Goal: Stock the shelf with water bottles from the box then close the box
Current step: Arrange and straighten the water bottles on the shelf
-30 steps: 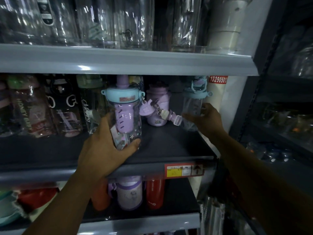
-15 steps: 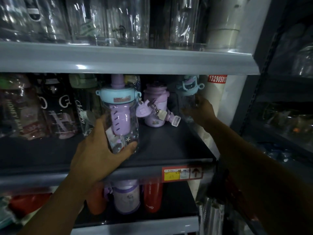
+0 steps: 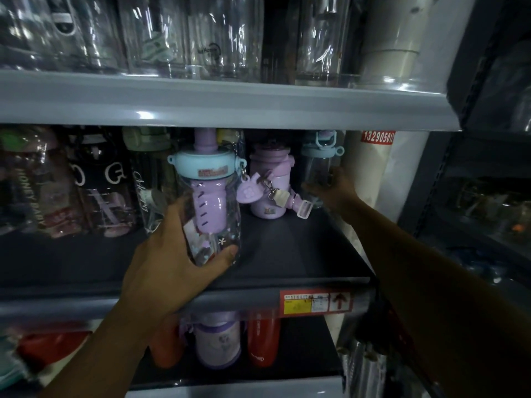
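- Clamped by the left hand (image 3: 172, 262) was a clear blue-lidded bottle (image 3: 209, 202). The fingers were wrapped round its left side and the thumb was hooked round its base.
- That bottle was held upright at the front of the middle shelf (image 3: 287, 254), with a purple spout on top and a purple insert seen through its wall. Whether its base touched the shelf could not be told.
- A second clear bottle (image 3: 320, 165), also capped in blue, was gripped low on its body by the right hand (image 3: 333, 191) at the back right corner of the same shelf. The fingers were curled round it, though the light there was dim.
- Between the two bottles a purple bottle (image 3: 268, 182) was stood at the back of the shelf, with a strap and clips hung across its front. A heart-shaped charm (image 3: 248, 191) was hung just beside it — from the held bottle's lid, it seemed.
- To the left a row was lined up: a "HONEY BABY" bottle (image 3: 31, 182), a black bottle (image 3: 100, 182) with white letters, and a green-lidded bottle (image 3: 146, 173).
- A red and yellow price label (image 3: 317, 303) was fixed to the shelf's front edge.
- On the upper shelf (image 3: 230, 104) clear containers (image 3: 224, 38) were packed side by side.
- On the lower shelf (image 3: 304, 349) an orange bottle (image 3: 166, 349), a pale purple one and a red bottle (image 3: 263, 340) were stood together.
- A white roll (image 3: 370, 173) with a red number tag was stood at the right — beyond the right hand.
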Action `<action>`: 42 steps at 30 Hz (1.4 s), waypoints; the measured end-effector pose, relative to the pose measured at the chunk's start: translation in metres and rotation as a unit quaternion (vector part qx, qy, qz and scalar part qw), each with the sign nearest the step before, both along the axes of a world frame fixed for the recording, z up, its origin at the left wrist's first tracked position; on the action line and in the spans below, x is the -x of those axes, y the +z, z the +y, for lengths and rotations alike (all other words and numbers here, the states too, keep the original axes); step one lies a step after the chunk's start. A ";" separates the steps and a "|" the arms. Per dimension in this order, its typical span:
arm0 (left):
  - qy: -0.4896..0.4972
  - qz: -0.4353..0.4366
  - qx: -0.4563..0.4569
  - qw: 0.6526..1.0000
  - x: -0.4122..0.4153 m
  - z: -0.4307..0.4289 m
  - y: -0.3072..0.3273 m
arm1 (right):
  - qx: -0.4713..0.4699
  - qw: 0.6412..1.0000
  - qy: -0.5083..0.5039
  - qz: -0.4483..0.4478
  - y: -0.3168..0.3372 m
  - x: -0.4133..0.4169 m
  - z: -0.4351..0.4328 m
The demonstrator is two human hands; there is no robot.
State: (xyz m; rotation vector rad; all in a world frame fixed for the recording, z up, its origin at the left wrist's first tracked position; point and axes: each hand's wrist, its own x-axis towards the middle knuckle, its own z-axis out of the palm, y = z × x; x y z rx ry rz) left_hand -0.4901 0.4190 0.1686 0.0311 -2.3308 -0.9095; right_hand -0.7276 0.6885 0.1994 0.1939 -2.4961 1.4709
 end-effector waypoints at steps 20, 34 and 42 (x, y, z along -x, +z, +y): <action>-0.002 0.013 0.014 1.000 -0.003 0.000 0.001 | 0.054 0.985 0.122 0.108 0.035 -0.056 -0.066; -0.023 0.027 0.013 0.999 -0.001 -0.002 -0.001 | -0.101 0.983 -0.037 0.147 0.046 -0.053 -0.094; -0.019 0.028 0.017 0.999 -0.002 -0.003 0.000 | -0.214 0.972 0.011 0.094 0.053 -0.045 -0.076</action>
